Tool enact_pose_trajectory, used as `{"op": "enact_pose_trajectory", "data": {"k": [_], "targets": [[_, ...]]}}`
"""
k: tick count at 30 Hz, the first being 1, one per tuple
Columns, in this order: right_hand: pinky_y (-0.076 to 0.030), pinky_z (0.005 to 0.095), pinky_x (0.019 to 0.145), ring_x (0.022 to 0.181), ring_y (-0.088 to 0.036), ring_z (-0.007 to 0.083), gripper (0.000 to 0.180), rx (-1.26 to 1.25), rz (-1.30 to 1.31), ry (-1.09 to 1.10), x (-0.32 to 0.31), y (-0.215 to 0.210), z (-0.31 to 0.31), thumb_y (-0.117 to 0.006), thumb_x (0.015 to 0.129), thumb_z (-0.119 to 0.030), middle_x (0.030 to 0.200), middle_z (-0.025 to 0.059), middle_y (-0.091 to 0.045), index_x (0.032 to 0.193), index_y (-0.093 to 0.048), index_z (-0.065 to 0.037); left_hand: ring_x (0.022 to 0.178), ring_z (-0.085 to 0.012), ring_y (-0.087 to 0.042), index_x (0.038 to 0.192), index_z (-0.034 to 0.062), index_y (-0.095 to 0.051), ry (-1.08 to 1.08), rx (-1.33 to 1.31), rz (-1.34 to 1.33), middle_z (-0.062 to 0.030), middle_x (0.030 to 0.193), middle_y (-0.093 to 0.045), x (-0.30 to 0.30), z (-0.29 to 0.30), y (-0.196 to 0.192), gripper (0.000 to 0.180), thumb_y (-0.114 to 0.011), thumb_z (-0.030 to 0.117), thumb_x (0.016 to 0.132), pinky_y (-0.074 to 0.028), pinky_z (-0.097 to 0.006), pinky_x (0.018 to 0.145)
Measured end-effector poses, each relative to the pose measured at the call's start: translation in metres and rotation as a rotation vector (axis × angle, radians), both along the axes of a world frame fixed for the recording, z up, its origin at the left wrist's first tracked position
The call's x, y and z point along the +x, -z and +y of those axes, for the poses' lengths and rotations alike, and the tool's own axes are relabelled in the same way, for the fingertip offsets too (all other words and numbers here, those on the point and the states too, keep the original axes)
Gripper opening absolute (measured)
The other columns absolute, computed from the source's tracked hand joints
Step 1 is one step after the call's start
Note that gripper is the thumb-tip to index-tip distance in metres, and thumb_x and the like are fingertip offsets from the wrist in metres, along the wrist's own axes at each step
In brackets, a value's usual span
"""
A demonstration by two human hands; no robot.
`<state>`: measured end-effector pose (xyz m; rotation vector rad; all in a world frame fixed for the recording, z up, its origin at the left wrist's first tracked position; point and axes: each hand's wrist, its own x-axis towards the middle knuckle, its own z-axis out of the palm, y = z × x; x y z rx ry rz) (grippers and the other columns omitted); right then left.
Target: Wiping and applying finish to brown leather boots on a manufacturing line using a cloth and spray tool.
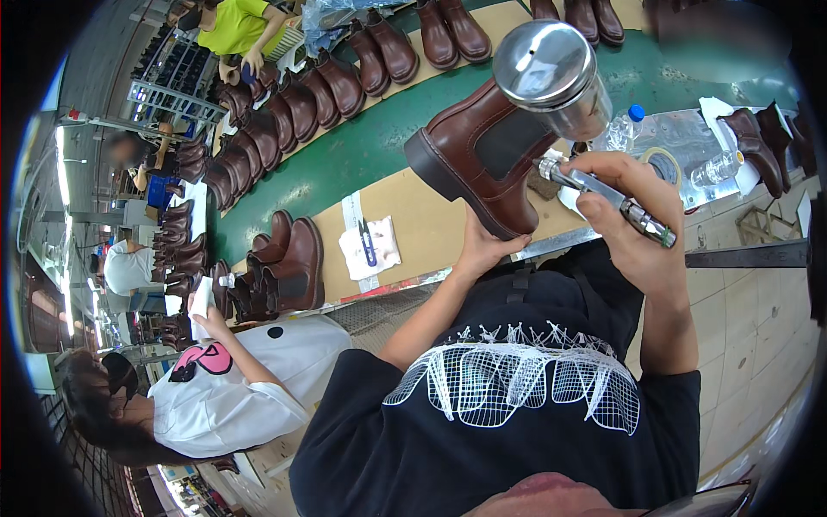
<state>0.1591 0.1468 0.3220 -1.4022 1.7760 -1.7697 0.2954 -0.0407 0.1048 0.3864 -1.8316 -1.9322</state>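
Observation:
A brown Chelsea boot (pixel 461 146) with dark elastic side panels is tilted over the workbench, its sole turned toward the left. My left hand (pixel 487 250) grips it near the toe, with the thumb along the upper. In my right hand (pixel 636 211) is a spray gun (pixel 551 73) with a shiny round metal cup on top. The fingers wrap around the gun's metal body. Its nozzle end lies close to the boot, and the cup covers part of the boot's shaft in this view.
Rows of brown boots (pixel 297 108) line the green bench (pixel 366 142). A white cloth (pixel 383 250) with a dark pen-like tool lies on cardboard at left. Clear bottles (pixel 715 168) and a tape roll (pixel 663 164) are at right. A co-worker in white (pixel 233 396) works at left.

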Motion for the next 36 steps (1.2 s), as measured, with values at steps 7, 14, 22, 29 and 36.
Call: {"op": "enact_pose_trajectory", "data": {"k": [7, 14, 22, 29, 36], "targets": [[-0.048, 0.0258, 0.079, 0.086, -0.063, 0.0129, 0.03, 0.058, 0.051, 0.009, 0.005, 0.004, 0.002, -0.07, 0.091, -0.022, 0.097, 0.0086, -0.069, 0.108, -0.068, 0.004, 0.123, -0.0217, -0.053, 0.141, 0.0072, -0.026, 0.011, 0.055, 0.038, -0.011, 0.133, -0.049, -0.004, 0.002, -0.01, 0.097, -0.087, -0.003, 0.066, -0.048, -0.039, 0.103], [-0.041, 0.0259, 0.071, 0.073, -0.062, 0.0118, 0.028, 0.089, 0.144, 0.034, 0.007, 0.018, 0.003, -0.075, 0.086, -0.021, 0.083, 0.0064, -0.069, 0.104, -0.069, 0.0, 0.12, -0.0211, -0.056, 0.143, 0.007, -0.025, 0.009, 0.039, 0.039, -0.0118, 0.134, -0.05, -0.001, -0.001, -0.013, 0.099, -0.087, -0.003, 0.066, -0.05, -0.037, 0.101], [-0.047, 0.023, 0.076, 0.083, -0.063, 0.01, 0.023, 0.159, 0.022, 0.012, 0.008, 0.03, 0.007, -0.069, 0.091, -0.012, 0.092, 0.0066, -0.069, 0.107, -0.066, 0.004, 0.119, -0.0202, -0.057, 0.141, 0.0058, -0.028, 0.022, 0.035, 0.013, -0.0113, 0.132, -0.053, 0.003, -0.004, -0.014, 0.096, -0.088, -0.002, 0.066, -0.05, -0.038, 0.101], [-0.046, 0.0236, 0.074, 0.082, -0.059, 0.0086, 0.02, 0.083, -0.013, 0.047, 0.003, 0.029, 0.005, -0.066, 0.091, -0.006, 0.094, 0.0069, -0.067, 0.108, -0.066, 0.004, 0.12, -0.0215, -0.057, 0.14, 0.0045, -0.031, 0.021, 0.182, -0.038, -0.0117, 0.132, -0.053, 0.007, 0.0, -0.02, 0.095, -0.089, -0.001, 0.065, -0.05, -0.038, 0.102], [-0.043, 0.0213, 0.068, 0.077, -0.055, 0.0067, 0.021, 0.022, -0.034, 0.12, -0.004, 0.029, 0.008, -0.063, 0.095, -0.01, 0.096, 0.0048, -0.066, 0.111, -0.066, 0.004, 0.12, -0.0217, -0.057, 0.141, 0.0037, -0.032, 0.003, 0.025, 0.022, -0.0119, 0.133, -0.052, 0.009, -0.002, -0.018, 0.094, -0.089, 0.0, 0.066, -0.05, -0.038, 0.102]]}}
